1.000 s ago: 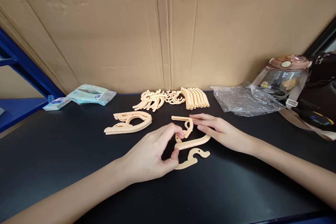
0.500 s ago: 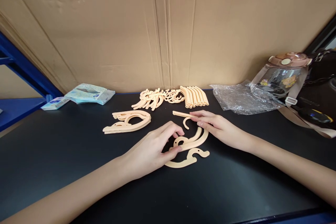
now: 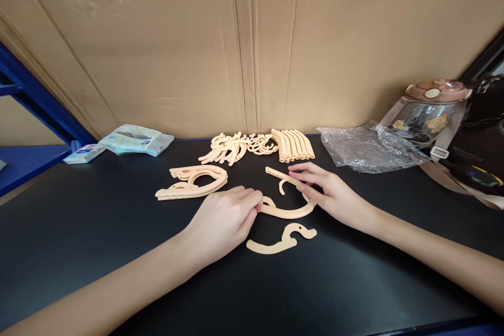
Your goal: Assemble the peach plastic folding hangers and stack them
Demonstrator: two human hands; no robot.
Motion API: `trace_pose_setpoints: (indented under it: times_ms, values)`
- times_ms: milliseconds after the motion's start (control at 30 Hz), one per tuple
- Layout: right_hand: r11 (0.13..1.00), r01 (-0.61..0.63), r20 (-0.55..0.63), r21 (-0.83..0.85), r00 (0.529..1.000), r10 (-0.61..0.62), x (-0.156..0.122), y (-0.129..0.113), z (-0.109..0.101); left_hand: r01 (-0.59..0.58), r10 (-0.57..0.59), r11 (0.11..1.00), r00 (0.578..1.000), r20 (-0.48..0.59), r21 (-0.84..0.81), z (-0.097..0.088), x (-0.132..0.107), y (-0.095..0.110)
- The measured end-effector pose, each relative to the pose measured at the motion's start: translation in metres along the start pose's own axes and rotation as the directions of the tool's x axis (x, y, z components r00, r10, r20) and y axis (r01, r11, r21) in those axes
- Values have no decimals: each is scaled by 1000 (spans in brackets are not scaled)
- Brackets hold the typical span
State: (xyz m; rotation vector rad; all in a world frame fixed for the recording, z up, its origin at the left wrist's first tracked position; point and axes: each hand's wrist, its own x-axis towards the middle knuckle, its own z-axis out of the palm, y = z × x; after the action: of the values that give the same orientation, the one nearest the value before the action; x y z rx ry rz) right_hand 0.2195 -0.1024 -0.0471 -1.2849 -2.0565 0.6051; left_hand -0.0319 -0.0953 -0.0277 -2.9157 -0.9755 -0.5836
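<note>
Over the black table, my left hand (image 3: pixel 228 215) pinches the left end of a beige folding hanger (image 3: pixel 289 213), its fingertips closed together. At the hanger's right side, my right hand (image 3: pixel 331 189) grips it near the joint between thumb and fingers. A straight arm and a small curved hook of the hanger point left from under my right fingers; the joint itself is mostly covered. Just below lies a loose curved hanger arm (image 3: pixel 271 248) with a wavy end and a small hole. Folded beige hangers (image 3: pixel 212 189) rest left of my hands.
At the back lie a pile of loose hanger arms (image 3: pixel 228 148), small hooks (image 3: pixel 263 144) and a row of curved arms (image 3: pixel 294 146). Blue tissue packs (image 3: pixel 136 140) are at left. Clear plastic wrapping (image 3: pixel 362 149) and a strapped bottle (image 3: pixel 427 115) stand right, before a cardboard wall (image 3: pixel 177 52).
My left fingers have closed on the hanger's left end, and its lower arms have come together. My right hand has shifted slightly right and down. The loose arm lies still.
</note>
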Motion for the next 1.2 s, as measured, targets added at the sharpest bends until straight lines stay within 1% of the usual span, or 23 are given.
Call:
trace_pose_setpoints:
  times_ms: [200, 333, 433, 500, 533, 633, 733, 800, 867, 967, 1100, 1200]
  values:
    - [993, -39, -3, 111, 999, 40, -3, -9, 3, 39, -39, 997, 999, 13, -63, -3, 4, 2]
    - [973, -33, 9, 228, 999, 32, -2, -10, 3, 107, -106, 984, 994, 14, -139, 2, 4, -1]
    - [968, -30, 40, 248, 999, 21, -1, -10, 2, 160, -156, 973, 987, 41, -167, 7, 2, -5]
    - [977, -2, 62, 212, 998, -11, -2, -10, 2, 153, -148, 977, 988, 47, -151, 8, 2, -7]
    - [984, 26, 72, 175, 997, -39, -3, -11, 2, 130, -126, 982, 991, 42, -136, 8, 3, -7]
    - [993, 120, 101, 18, 987, -122, -5, -13, 2, 13, -10, 996, 999, 43, -90, 7, 5, -7]
    - [982, 150, 130, -117, 982, -134, -6, -15, 2, -69, 71, 997, 995, 76, -35, 6, 6, -6]
    - [973, 150, 145, -176, 982, -125, -6, -15, 1, -67, 67, 998, 994, 82, -1, 7, 7, -6]
    - [964, 157, 150, -214, 981, -126, -6, -15, 0, -39, 38, 999, 996, 86, 16, 7, 6, -6]
    - [952, 199, 159, -233, 973, -165, -7, -17, -1, -21, 19, 1000, 994, 110, 15, 6, 6, -5]
    - [935, 301, 213, -190, 942, -260, -10, -22, 0, 6, -5, 1000, 994, 105, -5, 5, 7, -3]
    - [935, 335, 277, -116, 915, -294, -14, -28, 2, 30, -31, 1000, 996, 87, 4, 6, 8, -4]
